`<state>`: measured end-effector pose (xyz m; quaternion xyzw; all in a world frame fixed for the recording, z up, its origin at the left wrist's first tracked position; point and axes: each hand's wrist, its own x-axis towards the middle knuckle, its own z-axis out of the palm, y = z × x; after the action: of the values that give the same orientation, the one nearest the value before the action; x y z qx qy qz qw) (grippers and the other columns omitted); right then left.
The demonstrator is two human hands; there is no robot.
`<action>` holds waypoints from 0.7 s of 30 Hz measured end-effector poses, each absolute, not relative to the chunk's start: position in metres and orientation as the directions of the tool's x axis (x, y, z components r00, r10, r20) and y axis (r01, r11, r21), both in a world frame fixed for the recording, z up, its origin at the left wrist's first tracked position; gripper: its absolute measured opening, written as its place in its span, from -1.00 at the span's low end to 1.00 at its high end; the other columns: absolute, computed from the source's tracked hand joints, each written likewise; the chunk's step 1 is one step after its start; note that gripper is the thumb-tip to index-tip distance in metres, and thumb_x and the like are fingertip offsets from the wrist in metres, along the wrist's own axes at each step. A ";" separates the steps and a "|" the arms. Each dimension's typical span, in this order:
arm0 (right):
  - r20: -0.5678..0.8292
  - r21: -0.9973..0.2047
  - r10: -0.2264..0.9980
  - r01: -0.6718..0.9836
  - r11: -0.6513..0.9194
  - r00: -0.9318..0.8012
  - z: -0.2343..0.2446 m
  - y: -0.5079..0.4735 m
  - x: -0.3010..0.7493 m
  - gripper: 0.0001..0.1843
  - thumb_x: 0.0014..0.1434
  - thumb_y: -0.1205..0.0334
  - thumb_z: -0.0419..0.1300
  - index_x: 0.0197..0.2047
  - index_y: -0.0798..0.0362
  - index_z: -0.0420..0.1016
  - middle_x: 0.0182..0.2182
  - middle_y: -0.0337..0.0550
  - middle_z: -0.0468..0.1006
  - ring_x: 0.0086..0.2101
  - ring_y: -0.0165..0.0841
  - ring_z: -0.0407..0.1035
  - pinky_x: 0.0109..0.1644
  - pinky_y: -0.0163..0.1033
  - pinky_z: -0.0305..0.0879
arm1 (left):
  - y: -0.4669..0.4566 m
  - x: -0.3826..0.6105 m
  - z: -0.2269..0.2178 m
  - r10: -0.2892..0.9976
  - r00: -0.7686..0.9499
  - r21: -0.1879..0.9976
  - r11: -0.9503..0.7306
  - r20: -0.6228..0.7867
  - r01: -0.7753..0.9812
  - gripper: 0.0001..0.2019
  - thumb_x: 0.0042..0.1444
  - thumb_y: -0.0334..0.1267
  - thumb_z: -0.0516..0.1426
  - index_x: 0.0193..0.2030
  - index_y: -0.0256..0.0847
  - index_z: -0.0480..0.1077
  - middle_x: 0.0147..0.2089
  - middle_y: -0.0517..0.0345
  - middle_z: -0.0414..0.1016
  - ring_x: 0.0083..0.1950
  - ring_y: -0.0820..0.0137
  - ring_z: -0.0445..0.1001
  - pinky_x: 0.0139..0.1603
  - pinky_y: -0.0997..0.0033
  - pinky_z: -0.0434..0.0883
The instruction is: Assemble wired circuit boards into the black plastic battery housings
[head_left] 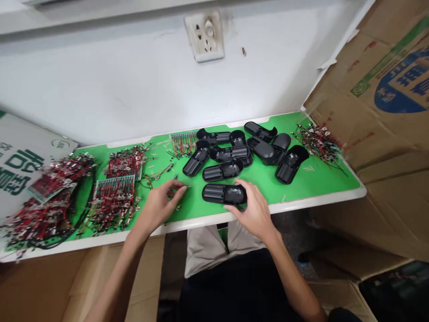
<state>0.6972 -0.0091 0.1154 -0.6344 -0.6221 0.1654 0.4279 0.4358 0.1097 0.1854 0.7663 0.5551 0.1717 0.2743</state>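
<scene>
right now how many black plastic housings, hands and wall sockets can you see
black plastic housings: 9
hands: 2 (left hand, right hand)
wall socket: 1
total: 12

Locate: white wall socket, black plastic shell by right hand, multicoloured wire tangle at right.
White wall socket [205, 36], head view, faceplate.
Black plastic shell [212, 193], head view, ridged end.
Multicoloured wire tangle [318, 143], head view, middle.
</scene>
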 end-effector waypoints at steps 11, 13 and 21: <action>0.370 -0.742 0.901 0.656 0.140 0.226 0.106 -0.008 0.697 -0.25 0.34 -0.14 0.26 0.42 0.01 0.15 0.17 0.07 0.45 0.14 -0.01 0.37 0.23 0.10 0.35 | 0.105 0.355 0.174 0.823 0.567 0.185 -0.563 0.037 0.805 -0.68 0.26 -0.09 0.03 -0.05 -0.07 0.57 0.06 -0.07 0.50 0.08 0.08 0.51 0.18 0.04 0.44; 0.370 -0.747 0.893 0.654 0.121 0.257 0.104 -0.008 0.696 -0.25 0.34 -0.15 0.26 0.42 0.02 0.15 0.17 0.07 0.45 0.14 -0.01 0.36 0.23 0.11 0.34 | 0.102 0.354 0.174 0.833 0.553 0.205 -0.540 -0.005 0.816 -0.67 0.29 -0.07 0.01 -0.02 -0.08 0.55 0.09 -0.06 0.50 0.08 0.13 0.53 0.18 0.10 0.47; 0.372 -0.743 0.894 0.657 0.126 0.250 0.104 -0.007 0.694 -0.32 0.40 -0.09 0.19 0.42 0.04 0.14 0.17 0.10 0.45 0.13 0.01 0.36 0.19 0.11 0.35 | 0.100 0.360 0.186 0.816 0.578 0.113 -0.572 -0.030 0.813 -0.65 0.35 -0.01 0.02 -0.08 -0.07 0.59 0.02 -0.03 0.56 -0.04 0.23 0.60 0.03 0.30 0.53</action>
<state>0.6942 -0.0073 0.1044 -0.6481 -0.5983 0.1307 0.4527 0.3596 0.0999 0.1860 0.8863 0.4593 0.0128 0.0573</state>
